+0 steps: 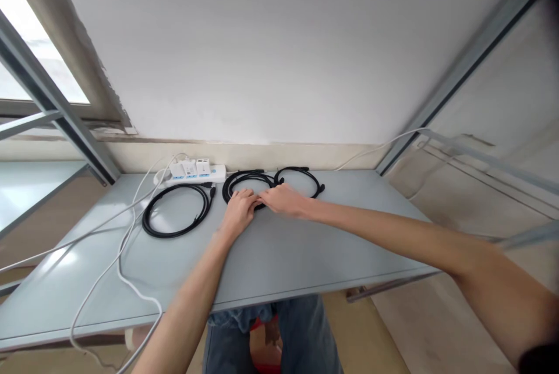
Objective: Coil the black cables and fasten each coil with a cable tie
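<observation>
A coiled black cable [226, 189] lies on the grey table, at the middle near the wall. My left hand [239, 211] is at its front edge, fingers curled over the loop. From the right, my right hand [283, 199] meets it with its fingertips pinched on the front of the same coil. The exact spot they grip is partly covered by my fingers. To the left sits another black cable coil [170, 235] with its plug ends at the upper right. A smaller black cable loop [301, 169] lies just behind my right hand.
A white power strip [218, 174] with several white chargers [202, 166] stands along the wall. White cords [124, 240] run across the table's left side and over its front edge. Metal frame posts [82, 129] rise at both ends of the table [332, 251].
</observation>
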The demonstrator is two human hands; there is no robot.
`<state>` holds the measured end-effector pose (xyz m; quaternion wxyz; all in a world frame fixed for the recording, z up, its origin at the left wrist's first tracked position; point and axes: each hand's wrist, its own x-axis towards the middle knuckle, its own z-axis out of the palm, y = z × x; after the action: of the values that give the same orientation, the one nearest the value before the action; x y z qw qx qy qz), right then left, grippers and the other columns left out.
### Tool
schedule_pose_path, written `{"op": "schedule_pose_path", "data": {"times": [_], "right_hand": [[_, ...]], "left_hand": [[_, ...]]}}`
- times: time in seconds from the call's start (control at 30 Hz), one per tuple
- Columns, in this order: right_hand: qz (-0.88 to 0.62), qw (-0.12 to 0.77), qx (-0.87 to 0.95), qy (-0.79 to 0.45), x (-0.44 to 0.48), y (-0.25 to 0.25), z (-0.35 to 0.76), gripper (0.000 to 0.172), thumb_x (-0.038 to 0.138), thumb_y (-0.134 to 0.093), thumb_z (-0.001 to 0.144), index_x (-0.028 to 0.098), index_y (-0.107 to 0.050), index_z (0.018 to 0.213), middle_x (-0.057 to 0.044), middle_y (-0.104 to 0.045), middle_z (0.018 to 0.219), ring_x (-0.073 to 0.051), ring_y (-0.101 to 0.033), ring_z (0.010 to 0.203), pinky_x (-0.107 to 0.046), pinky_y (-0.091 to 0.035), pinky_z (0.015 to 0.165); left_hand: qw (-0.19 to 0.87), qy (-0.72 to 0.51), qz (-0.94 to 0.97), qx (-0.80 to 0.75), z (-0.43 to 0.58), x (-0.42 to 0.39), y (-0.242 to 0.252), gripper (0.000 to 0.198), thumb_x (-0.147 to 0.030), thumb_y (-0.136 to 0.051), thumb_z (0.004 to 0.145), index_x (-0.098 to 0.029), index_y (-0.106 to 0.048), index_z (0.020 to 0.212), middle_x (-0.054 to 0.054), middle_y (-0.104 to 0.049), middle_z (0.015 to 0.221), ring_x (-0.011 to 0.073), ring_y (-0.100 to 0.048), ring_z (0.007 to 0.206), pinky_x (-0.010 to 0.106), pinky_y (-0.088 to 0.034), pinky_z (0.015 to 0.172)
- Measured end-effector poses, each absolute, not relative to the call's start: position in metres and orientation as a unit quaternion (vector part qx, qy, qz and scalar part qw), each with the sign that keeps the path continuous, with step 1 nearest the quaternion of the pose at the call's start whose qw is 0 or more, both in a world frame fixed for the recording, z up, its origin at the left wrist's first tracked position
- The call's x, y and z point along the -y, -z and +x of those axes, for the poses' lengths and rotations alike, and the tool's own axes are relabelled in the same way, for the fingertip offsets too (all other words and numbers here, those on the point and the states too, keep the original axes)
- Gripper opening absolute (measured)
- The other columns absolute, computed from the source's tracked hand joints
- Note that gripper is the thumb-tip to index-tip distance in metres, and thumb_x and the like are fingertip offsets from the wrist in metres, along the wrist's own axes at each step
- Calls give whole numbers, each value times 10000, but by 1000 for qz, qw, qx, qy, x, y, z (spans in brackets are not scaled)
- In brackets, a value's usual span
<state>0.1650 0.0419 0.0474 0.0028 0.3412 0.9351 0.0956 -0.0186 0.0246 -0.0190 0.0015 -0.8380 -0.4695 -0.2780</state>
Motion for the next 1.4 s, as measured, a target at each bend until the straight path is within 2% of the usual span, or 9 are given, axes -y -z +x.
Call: {"op": "schedule_pose_path", "data": {"times": [0.17,0.3,0.43,0.7,0.9,0.97,1.07,1.23,1.4], "right_hand": [[492,-254,-810,195,-34,-35,156,395,241,-520,994,160,-633,625,-20,-590,574,-129,-495,555,-265,-298,589],[556,-393,-505,530,-22,-28,139,337,187,-541,921,166,-553,584,62,-390,461,-74,-292,425,-240,-210,478],[540,-409,-411,610,-14,-29,127,279,196,-432,947,191,-510,678,104,-294,463,-70,-186,373,-234,-170,404],[451,-361,-352,736,-17,-28,136,304,198,-390,982,136,-622,795,-12,-645,591,-78,-385,377,-210,-224,367],[413,-167,-636,630,-44,-25,170,486,468,-482,1006,103,-713,783,-48,-674,568,-86,-462,365,-210,-264,367],[403,-188,-713,542,-51,-21,175,577,514,-423,1026,127,-674,678,-17,-593,483,-90,-435,366,-216,-305,407],[433,-324,-766,349,-53,-12,178,569,462,-386,1052,154,-623,637,3,-541,508,-112,-488,489,-228,-405,559],[370,-387,-836,122,-41,0,183,254,269,-450,1044,183,-670,1135,-78,-682,1016,-188,-616,911,-295,-475,863],[256,-348,-899,73,-35,1,184,417,43,-370,997,214,-618,1285,-105,-641,1188,-209,-570,1119,-366,-452,996]], "left_hand": [[9,296,-824,482,-18,-25,19,256,-185,-456,1010,-206,-691,912,63,-622,874,236,-559,917,353,-368,782],[7,288,-833,473,-17,-26,20,276,-145,-439,996,-211,-706,1020,64,-623,877,237,-557,924,355,-368,781],[2,296,-831,471,-18,-27,22,272,-172,-427,1006,-198,-691,947,67,-618,874,233,-547,907,361,-368,780],[-40,294,-831,471,-23,-23,14,194,-172,-483,959,-202,-663,894,54,-651,884,230,-546,907,360,-369,787],[-46,246,-849,465,-21,-22,12,250,-264,-493,997,-217,-695,857,38,-632,788,224,-535,861,340,-339,757],[-43,246,-851,461,-19,-22,12,273,-312,-486,1019,-224,-710,890,36,-628,795,221,-535,861,336,-330,758],[-45,257,-847,464,-18,-21,10,294,-375,-456,1048,-247,-718,1081,33,-641,839,216,-540,880,337,-322,759],[-42,251,-851,460,-16,-21,10,342,-366,-382,1076,-225,-676,1182,45,-653,887,223,-530,903,351,-339,778],[-47,254,-853,454,-15,-22,15,338,-310,-356,1079,-188,-645,955,55,-643,901,223,-512,890,363,-342,775]]}}
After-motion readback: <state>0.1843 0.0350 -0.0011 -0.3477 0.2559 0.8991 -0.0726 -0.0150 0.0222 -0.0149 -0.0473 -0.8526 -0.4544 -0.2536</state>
